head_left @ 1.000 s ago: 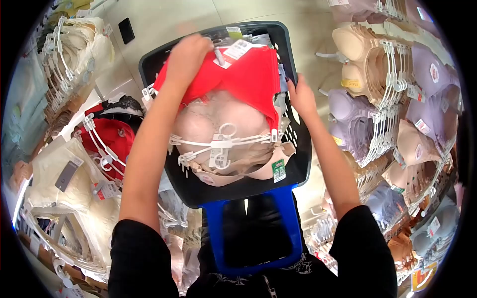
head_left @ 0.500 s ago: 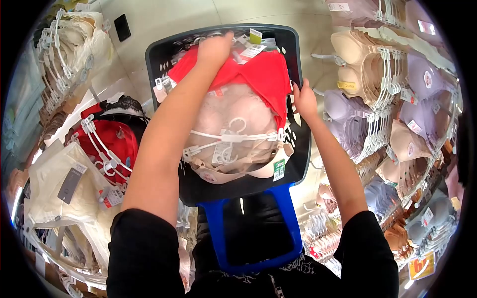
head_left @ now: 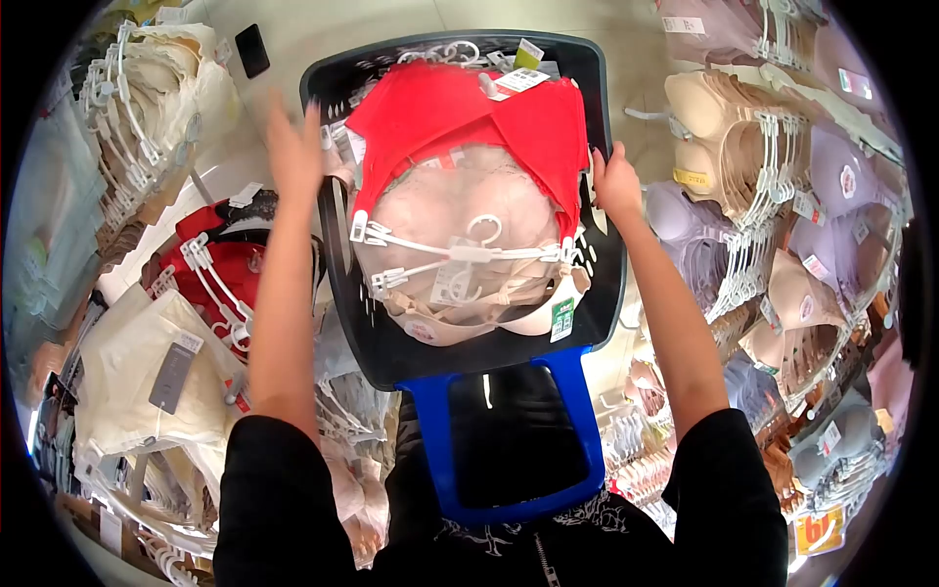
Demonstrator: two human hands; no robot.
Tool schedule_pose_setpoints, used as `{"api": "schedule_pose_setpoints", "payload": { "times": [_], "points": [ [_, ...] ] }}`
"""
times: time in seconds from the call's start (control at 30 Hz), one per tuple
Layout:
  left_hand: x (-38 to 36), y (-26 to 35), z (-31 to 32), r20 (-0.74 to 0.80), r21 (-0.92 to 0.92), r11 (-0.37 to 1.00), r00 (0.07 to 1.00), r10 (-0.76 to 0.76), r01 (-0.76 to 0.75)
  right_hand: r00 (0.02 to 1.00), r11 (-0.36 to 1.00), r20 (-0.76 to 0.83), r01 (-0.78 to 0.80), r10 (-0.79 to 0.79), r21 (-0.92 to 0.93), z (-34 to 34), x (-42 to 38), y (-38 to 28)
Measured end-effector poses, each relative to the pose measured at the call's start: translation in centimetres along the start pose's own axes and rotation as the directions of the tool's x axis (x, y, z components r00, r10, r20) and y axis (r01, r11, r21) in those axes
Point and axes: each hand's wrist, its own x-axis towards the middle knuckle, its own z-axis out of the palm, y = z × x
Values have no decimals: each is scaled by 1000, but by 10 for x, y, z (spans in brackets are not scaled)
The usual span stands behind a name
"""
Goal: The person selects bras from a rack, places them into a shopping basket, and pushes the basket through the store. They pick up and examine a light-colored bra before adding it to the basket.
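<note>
A black shopping basket (head_left: 367, 342) with a blue handle (head_left: 430, 440) stands in front of me. In it, a red garment (head_left: 421, 112) lies over the far part of beige bras (head_left: 440, 205) on white hangers (head_left: 479, 254). White tags and a green tag (head_left: 561, 319) hang from the pieces. My right hand (head_left: 618, 186) grips the basket's right rim, its thumb up. Beside the left rim, my left hand (head_left: 296, 147) is raised, holding nothing, its fingers stretched apart and smeared by motion.
A phone (head_left: 251, 51) lies on the pale floor beyond the basket. On the left, racks hold cream bras (head_left: 156, 78), cream garments (head_left: 147, 372) and red bras (head_left: 201, 269). To the right hang beige (head_left: 714, 127) and lilac bras (head_left: 831, 157), close to my right arm.
My left hand has let go of the red garment and moved left, out past the basket's rim. The red garment lies spread farther left. My right hand stays on the rim.
</note>
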Motion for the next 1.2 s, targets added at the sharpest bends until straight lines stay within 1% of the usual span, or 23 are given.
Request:
{"api": "schedule_pose_setpoints", "payload": {
  "times": [0.03,0.07,0.1,0.13,0.17,0.23,0.27,0.33,0.43,0.47,0.5,0.57,0.63,0.67,0.7,0.77,0.83,0.87,0.97,1.0,1.1,1.2],
  "points": [
    [-29,-8,-6,94,50,995,991,-93,89,1000,1000,20,-18,18,8,0,2,-1],
    [-58,-11,-9,178,74,971,955,-238,228,1000,1000,10,-8,8,14,-1,5,-2],
    [-65,12,-29,357,85,930,861,-363,357,1000,1000,-4,-1,1,19,-1,7,-3],
    [-75,21,-32,263,198,942,911,-318,272,1000,1000,-22,7,-6,21,-4,11,-5],
    [-78,22,-33,298,303,907,875,-381,291,1000,999,-7,3,-3,49,-6,14,-7],
    [-65,31,-30,293,449,860,869,-398,242,999,998,34,-24,22,60,-14,21,-18],
    [-56,35,-31,287,457,858,874,-392,235,999,997,44,-14,11,74,-17,26,-24],
    [-37,44,-29,290,468,859,883,-369,206,998,995,55,-13,8,101,-24,38,-31],
    [-9,46,-23,278,452,872,899,-338,188,972,979,-135,198,-190,50,-21,68,-34],
    [0,45,-21,280,426,888,908,-311,172,966,976,-160,212,-202,47,-27,76,-42],
    [9,41,-17,267,446,884,922,-279,138,968,974,-141,219,-208,63,-33,85,-49],
    [36,40,-13,291,379,896,889,-353,232,970,969,-105,231,-221,92,-45,107,-62],
    [61,41,-10,275,368,910,913,-302,190,970,971,-96,229,-222,73,-60,128,-81],
    [74,46,-11,264,381,904,914,-308,195,984,969,-63,176,-167,172,-76,129,-100],
    [88,50,-10,249,391,898,917,-312,200,994,967,15,97,-104,234,-94,131,-120],
    [114,50,-8,256,385,901,915,-313,200,984,968,-28,179,-177,178,-97,162,-131],
    [142,51,-7,238,380,905,925,-295,191,980,968,-22,199,-198,155,-106,192,-150],
    [157,55,-7,242,375,900,915,-324,220,978,968,-14,206,-206,144,-112,203,-161],
    [192,66,-10,209,414,891,932,-295,189,972,963,16,232,-236,140,-127,235,-190],
    [205,72,-11,224,376,873,884,-410,309,969,963,6,245,-247,116,-131,247,-201],
    [238,56,-6,199,394,876,905,-376,277,924,929,-97,370,-370,-15,-138,282,-225],
    [264,69,-13,224,318,886,881,-416,337,962,954,20,266,-271,141,-164,285,-259]
  ]
}}
